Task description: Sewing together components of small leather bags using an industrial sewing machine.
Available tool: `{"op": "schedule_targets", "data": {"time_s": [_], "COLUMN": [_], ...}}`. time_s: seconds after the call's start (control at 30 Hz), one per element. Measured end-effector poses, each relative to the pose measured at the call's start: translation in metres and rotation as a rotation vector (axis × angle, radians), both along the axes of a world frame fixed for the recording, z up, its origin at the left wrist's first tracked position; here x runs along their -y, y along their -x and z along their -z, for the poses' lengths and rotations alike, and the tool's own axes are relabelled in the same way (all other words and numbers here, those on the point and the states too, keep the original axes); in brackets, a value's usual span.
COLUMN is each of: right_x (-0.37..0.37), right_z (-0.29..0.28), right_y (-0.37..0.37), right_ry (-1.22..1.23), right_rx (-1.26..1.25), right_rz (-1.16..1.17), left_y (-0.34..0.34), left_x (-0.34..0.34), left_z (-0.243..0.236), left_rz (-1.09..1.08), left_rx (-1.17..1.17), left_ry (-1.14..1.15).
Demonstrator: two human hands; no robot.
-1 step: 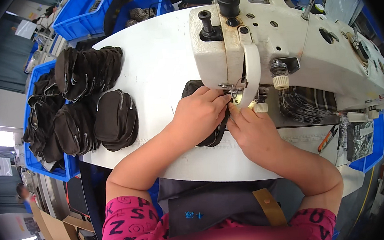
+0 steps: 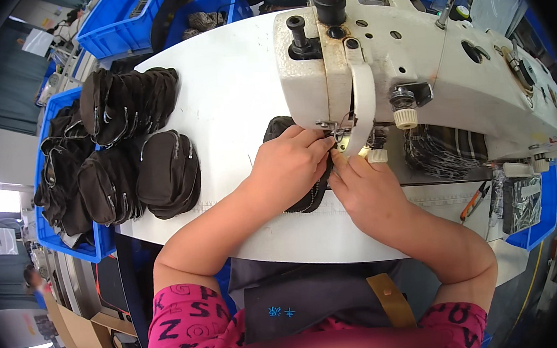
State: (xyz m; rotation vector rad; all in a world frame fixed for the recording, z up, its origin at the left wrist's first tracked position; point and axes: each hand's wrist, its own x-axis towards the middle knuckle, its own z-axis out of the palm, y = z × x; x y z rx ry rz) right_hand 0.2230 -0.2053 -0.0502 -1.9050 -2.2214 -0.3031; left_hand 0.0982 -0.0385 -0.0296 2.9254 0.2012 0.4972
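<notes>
A small dark brown zip pouch (image 2: 307, 202) lies under the needle end of a white sewing machine (image 2: 406, 47). My left hand (image 2: 287, 162) rests over it, fingers bent and pressed together at the edge by the presser foot. From the other side my right hand (image 2: 367, 186) pinches that same edge, thumb and fingertips close to the left ones. Both hands touch the pouch just in front of the needle. My fingers hide most of the edge under the foot, and a small light shines there.
Left on the white table (image 2: 224, 79) stands a finished-looking brown pouch (image 2: 168, 173). Behind it, more pouches (image 2: 114, 109) overflow a blue crate (image 2: 102, 242). Striped dark pieces (image 2: 445, 151) lie under the machine arm. Orange-handled snips (image 2: 474, 200) lie at the right edge.
</notes>
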Motion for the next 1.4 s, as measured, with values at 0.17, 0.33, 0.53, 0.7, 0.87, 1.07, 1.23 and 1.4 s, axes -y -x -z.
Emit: {"op": "schedule_targets", "data": {"time_s": [0.17, 0.33, 0.53, 0.7, 0.87, 1.07, 1.23, 1.4], "right_x": [0.000, 0.000, -0.003, -0.002, 0.000, 0.000, -0.005, -0.007], "right_z": [0.001, 0.001, 0.001, 0.004, 0.002, 0.003, 0.000, 0.001], "right_y": [-0.001, -0.003, -0.006, -0.011, -0.011, -0.011, -0.013, -0.014], "right_ry": [0.012, 0.046, -0.032, 0.033, 0.043, 0.050, -0.048, -0.075], "right_rx": [-0.047, -0.058, -0.019, -0.014, -0.066, -0.065, -0.057, -0.086], "right_rz": [-0.004, 0.003, 0.012, 0.011, 0.030, 0.029, 0.039, 0.042], "left_y": [0.000, 0.000, 0.001, 0.000, 0.004, 0.010, 0.005, 0.005], "left_x": [0.002, 0.002, 0.001, 0.000, 0.000, 0.002, 0.002, 0.000], "left_z": [0.001, 0.005, 0.005, 0.006, 0.003, -0.002, -0.001, 0.001], "left_rz": [-0.019, -0.018, -0.017, -0.016, -0.001, -0.013, -0.034, -0.026], "left_rx": [0.022, 0.024, 0.009, 0.015, 0.024, -0.017, -0.065, -0.048], "left_ry": [-0.034, -0.016, -0.012, -0.012, 0.033, 0.036, 0.064, 0.072]}}
